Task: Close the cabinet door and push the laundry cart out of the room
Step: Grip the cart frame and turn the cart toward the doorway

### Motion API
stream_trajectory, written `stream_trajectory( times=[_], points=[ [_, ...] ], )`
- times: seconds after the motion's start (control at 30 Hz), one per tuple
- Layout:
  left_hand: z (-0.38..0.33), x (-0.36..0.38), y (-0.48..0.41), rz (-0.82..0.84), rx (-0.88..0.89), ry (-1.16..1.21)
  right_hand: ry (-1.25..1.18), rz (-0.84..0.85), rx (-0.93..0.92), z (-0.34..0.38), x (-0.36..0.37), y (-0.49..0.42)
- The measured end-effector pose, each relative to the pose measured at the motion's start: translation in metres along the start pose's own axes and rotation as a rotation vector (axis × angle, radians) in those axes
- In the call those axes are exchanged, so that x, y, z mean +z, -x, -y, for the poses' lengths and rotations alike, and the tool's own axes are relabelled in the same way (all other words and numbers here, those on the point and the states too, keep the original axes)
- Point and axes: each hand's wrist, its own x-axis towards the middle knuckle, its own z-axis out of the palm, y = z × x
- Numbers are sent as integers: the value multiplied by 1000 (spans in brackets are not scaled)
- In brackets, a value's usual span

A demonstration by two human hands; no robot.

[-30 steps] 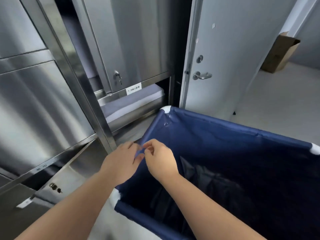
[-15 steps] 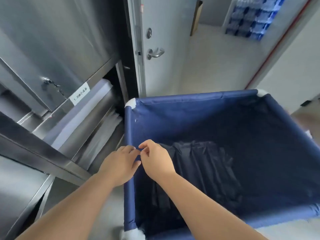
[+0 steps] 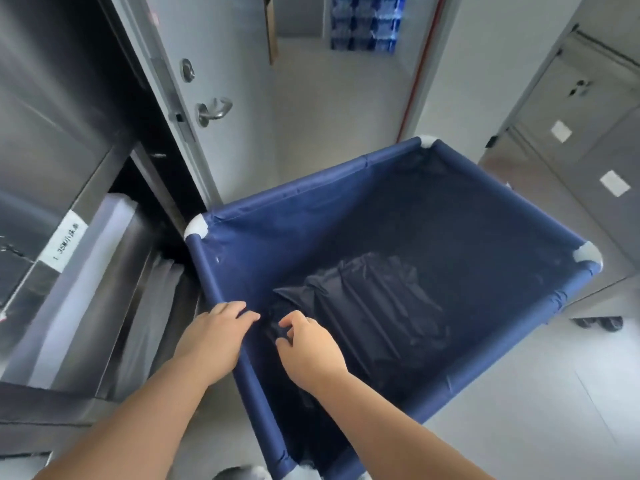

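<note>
The left hand (image 3: 214, 332) lay curled over the laundry cart (image 3: 398, 216) rail; just beside it, the right hand (image 3: 308, 344) hovered half-open, holding nothing.

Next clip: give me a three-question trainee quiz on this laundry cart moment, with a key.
1. True or false: the left hand rests on the laundry cart rim.
2. What lies at the cart's bottom? A) white towels B) dark folded fabric C) water bottles
3. Fill in: the room door with the metal lever handle stands ____.

Key: 1 true. 2 B. 3 open; floor shows through the doorway. The right hand hovers inside the cart, fingers curled, holding nothing.
</note>
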Motion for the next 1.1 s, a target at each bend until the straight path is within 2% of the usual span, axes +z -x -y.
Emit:
stream_trajectory(
  times=[0.1, 0.27, 0.37, 0.5, 0.6, 0.7, 0.87, 0.97, 1.1],
  points=[
    [6, 9, -9, 97, 85, -96, 7, -26, 64, -8, 12, 6],
    [18, 30, -28, 250, 146, -5, 30, -33, 173, -6, 38, -3],
    [24, 47, -22, 215, 161, 3, 23, 32, 186, 5, 57, -9],
    [24, 61, -11, 12, -55, 158, 62, 157, 179, 16, 85, -12],
    [5, 68, -2, 6, -296, 446, 147, 245, 190, 6, 97, -3],
    [-15, 70, 1, 30, -435, 588, 217, 303, 202, -12, 95, 8],
    [-22, 71, -11, -27, -467, 628, 233, 336, 197, -27, 92, 17],
    [-18, 67, -28, -46, -453, 612, 130, 368, 301, -36, 104, 26],
    [-18, 65, -53, -66, -430, 591, 64, 307, 374, -42, 105, 17]
  ],
)
